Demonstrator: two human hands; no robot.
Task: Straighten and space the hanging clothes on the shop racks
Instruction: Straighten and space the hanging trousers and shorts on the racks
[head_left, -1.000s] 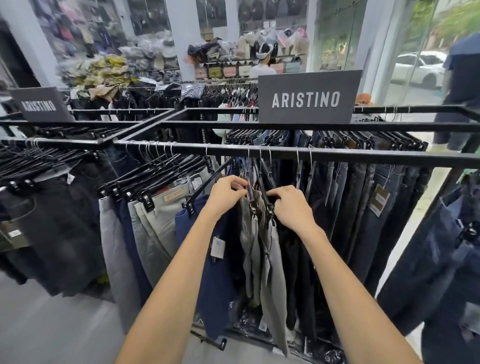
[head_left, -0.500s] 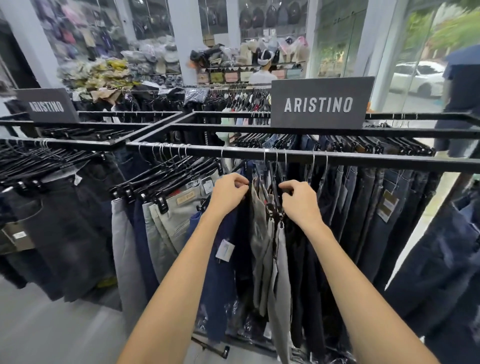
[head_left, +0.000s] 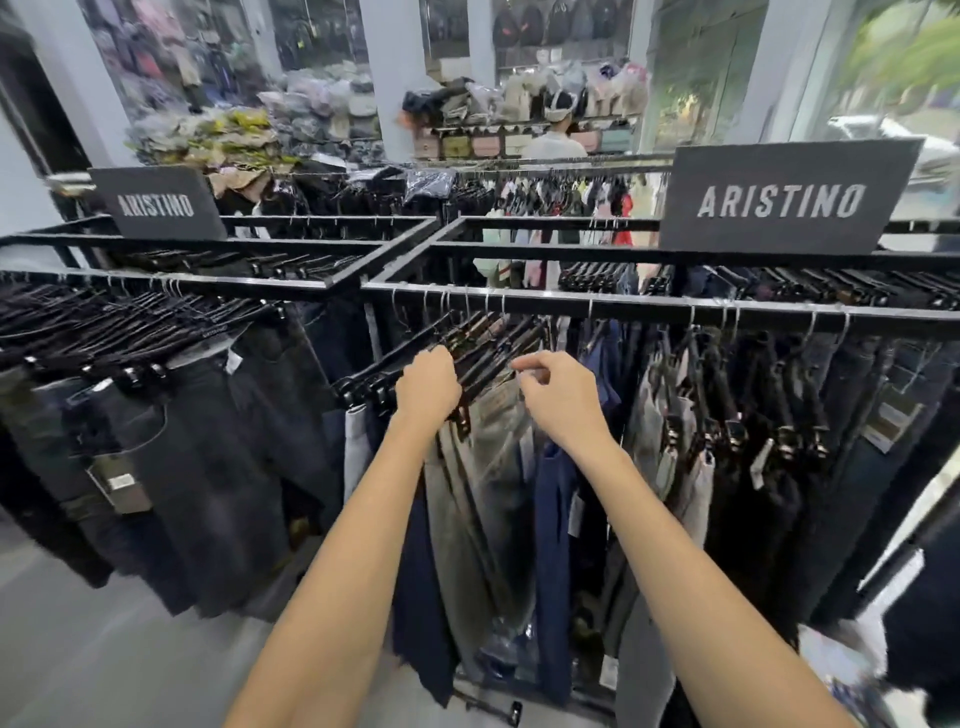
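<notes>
Crowded racks (head_left: 395, 244) fill the shop. Both hands have shifted left along the rail (head_left: 649, 307): left hand (head_left: 427, 387) grips bunched hangers (head_left: 485, 353), right hand (head_left: 563, 402) curls beside, grasp unclear; these trousers (head_left: 483, 467) need spacing.

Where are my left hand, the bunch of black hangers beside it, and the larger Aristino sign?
left hand (head_left: 428, 391): head view, on the back of the hand.
black hangers (head_left: 488, 358): head view, on a bar just right of that hand.
larger Aristino sign (head_left: 779, 201): head view, on the middle of its lettering.
</notes>
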